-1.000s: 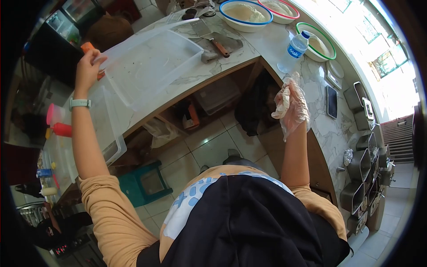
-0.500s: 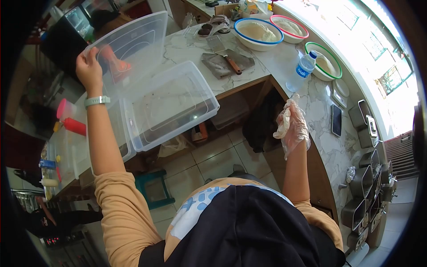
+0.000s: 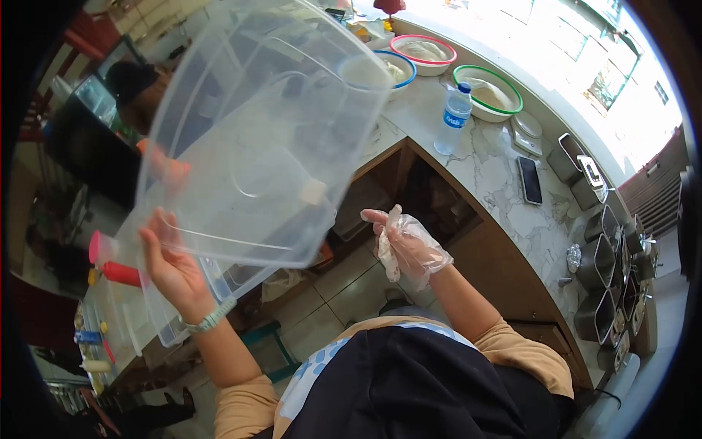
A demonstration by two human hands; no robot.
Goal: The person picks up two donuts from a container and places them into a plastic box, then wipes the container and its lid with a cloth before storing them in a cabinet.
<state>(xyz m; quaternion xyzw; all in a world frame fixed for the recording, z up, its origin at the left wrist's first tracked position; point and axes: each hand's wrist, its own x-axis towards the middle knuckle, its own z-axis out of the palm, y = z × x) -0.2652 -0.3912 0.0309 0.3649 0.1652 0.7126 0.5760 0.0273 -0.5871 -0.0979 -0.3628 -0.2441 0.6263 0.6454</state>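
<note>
My bare left hand (image 3: 175, 271) grips the lower left edge of a large clear plastic lid (image 3: 256, 139), which is tilted up in front of me. Through the lid, the counter and a blue-rimmed bowl look hazy. Part of a clear plastic bin (image 3: 241, 282) shows below the lid, on the counter. My right hand (image 3: 409, 249) wears a thin clear glove and is raised over the floor gap, near the lid's right side. Crumpled clear plastic hangs at its fingers, which are bent around it.
Bowls with blue, red (image 3: 424, 55) and green (image 3: 488, 94) rims, a water bottle (image 3: 455, 119), a phone (image 3: 530, 181) and a scale (image 3: 526, 133) stand on the counter. Several metal tins (image 3: 599, 260) line the right. Another person (image 3: 142, 95) is beyond the lid.
My left hand has brought the lid closer and to the right, over the bin. My right hand has moved left and down, towards my middle. The view has shifted.
</note>
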